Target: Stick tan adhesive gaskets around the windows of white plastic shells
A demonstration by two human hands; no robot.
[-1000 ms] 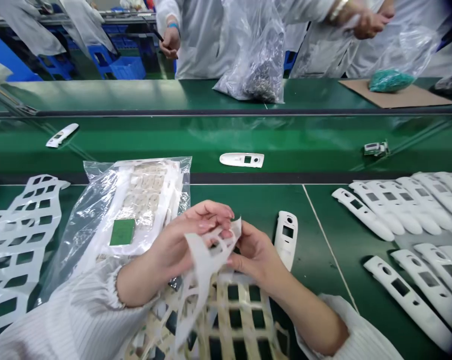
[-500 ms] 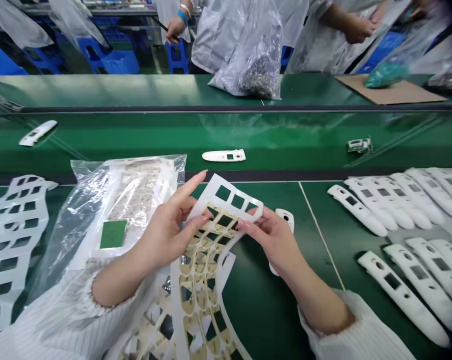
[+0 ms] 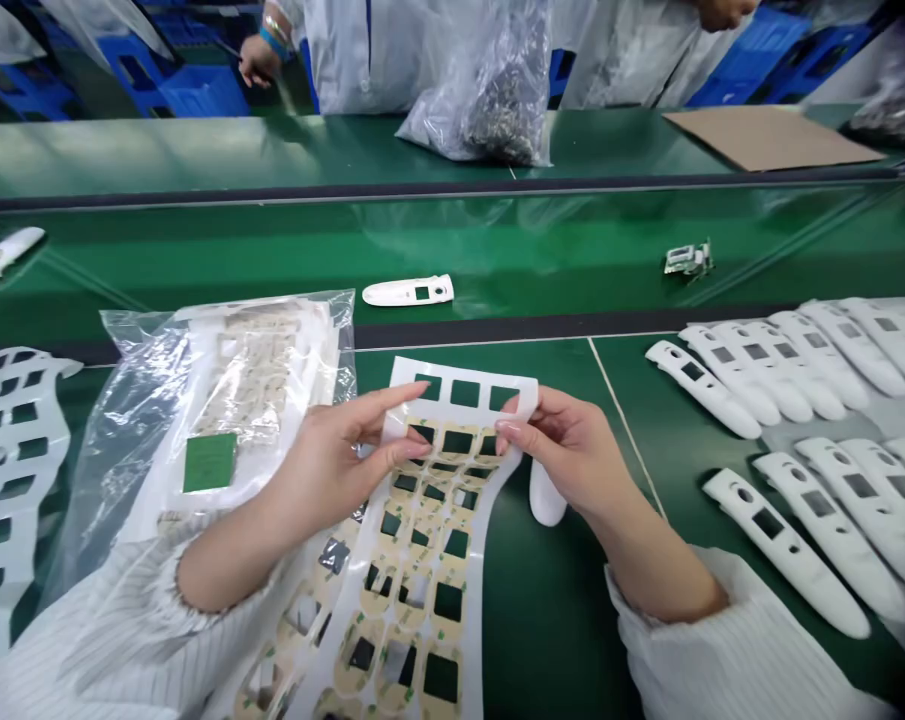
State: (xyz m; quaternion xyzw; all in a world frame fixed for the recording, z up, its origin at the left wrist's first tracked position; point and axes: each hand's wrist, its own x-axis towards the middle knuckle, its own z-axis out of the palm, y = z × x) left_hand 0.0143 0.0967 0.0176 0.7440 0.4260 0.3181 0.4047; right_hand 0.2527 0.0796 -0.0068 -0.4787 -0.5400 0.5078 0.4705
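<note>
Both hands hold a long white-bordered sheet of beige adhesive stickers (image 3: pixel 424 625) with square cutouts. My left hand (image 3: pixel 339 455) pinches its upper left edge between thumb and fingers, the index finger lying over the top strip. My right hand (image 3: pixel 564 440) grips the upper right edge, thumb on the front face. The top row of openings shows bare backing frame without beige stickers. Below, the sheet hangs toward me and overlaps another sticker sheet (image 3: pixel 302 615). Under my right hand a white plastic housing (image 3: pixel 547 497) is partly hidden on the green table.
Left lies a clear bag of sticker sheets (image 3: pixel 133 420) with a green square (image 3: pixel 210 462) on top, beside a cut-out white sheet (image 3: pixel 47 440). Several white housings (image 3: pixel 789 555) line the right. Beyond, a green channel (image 3: pixel 542 260) holds a housing (image 3: pixel 407 291) and circuit part (image 3: pixel 688 260).
The sheet has been turned straighter and its top edge now lies nearly level, both hands still holding it. The view has shifted slightly. A green bag is gone from the cardboard across the table.
</note>
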